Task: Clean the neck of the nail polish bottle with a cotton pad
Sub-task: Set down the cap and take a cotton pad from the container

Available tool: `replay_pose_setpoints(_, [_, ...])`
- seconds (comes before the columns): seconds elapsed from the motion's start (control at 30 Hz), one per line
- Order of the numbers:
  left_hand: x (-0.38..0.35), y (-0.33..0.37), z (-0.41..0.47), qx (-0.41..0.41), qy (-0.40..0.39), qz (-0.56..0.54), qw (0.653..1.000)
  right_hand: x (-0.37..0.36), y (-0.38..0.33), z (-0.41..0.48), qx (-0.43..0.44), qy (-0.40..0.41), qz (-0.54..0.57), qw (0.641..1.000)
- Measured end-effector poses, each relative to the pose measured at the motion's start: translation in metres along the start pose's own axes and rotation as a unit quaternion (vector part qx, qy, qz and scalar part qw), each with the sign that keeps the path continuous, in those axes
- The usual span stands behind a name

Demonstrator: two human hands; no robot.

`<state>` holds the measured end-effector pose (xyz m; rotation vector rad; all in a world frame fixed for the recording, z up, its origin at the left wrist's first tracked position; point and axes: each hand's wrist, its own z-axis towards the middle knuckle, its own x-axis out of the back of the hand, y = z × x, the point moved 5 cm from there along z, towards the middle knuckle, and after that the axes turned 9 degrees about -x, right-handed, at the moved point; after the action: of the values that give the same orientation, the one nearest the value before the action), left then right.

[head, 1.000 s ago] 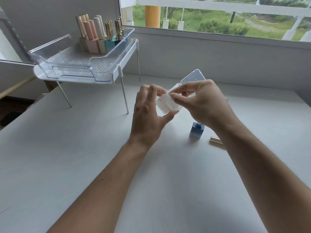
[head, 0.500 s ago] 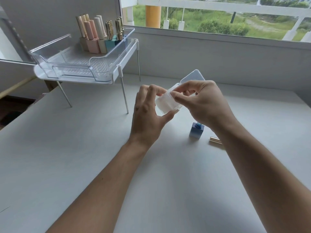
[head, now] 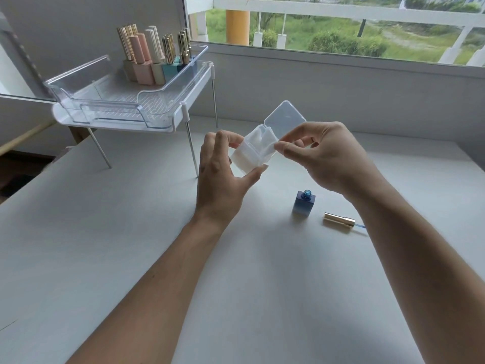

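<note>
From the head cam, my left hand is wrapped around a small clear box with its lid flipped up, and my right hand has thumb and forefinger pinched on the corner of a cotton pad that's partway out of it. The open blue nail polish bottle stands on the table just below my right wrist, its gold cap lying beside it. So I'd say I'm on the fetch-a-pad step; next I need one pad free, then the box down so a hand can steady the bottle.
</note>
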<state>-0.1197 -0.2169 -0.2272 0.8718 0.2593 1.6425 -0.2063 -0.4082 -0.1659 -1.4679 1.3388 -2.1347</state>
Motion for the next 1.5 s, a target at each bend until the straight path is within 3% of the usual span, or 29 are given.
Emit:
replay_pose_setpoints(0.23, [-0.002,0.0,0.0,-0.017,-0.011,0.023,1.0,-0.001,-0.004,-0.002,-0.019,-0.003,-0.038,0.999])
replay_pose_setpoints(0.67, [-0.007,0.004,-0.002,-0.016,-0.038,0.029,0.999,-0.014,0.001,-0.001,-0.047,-0.006,0.027,0.999])
replay_pose_setpoints(1.2, [-0.018,-0.025,-0.008,0.12,-0.05,-0.007,0.991,0.032,0.027,-0.012,-0.014,0.013,0.116,0.993])
replay_pose_setpoints(1.5, [-0.014,-0.028,-0.006,0.124,-0.063,-0.002,0.99,0.052,0.065,-0.041,0.004,0.013,0.168,0.986])
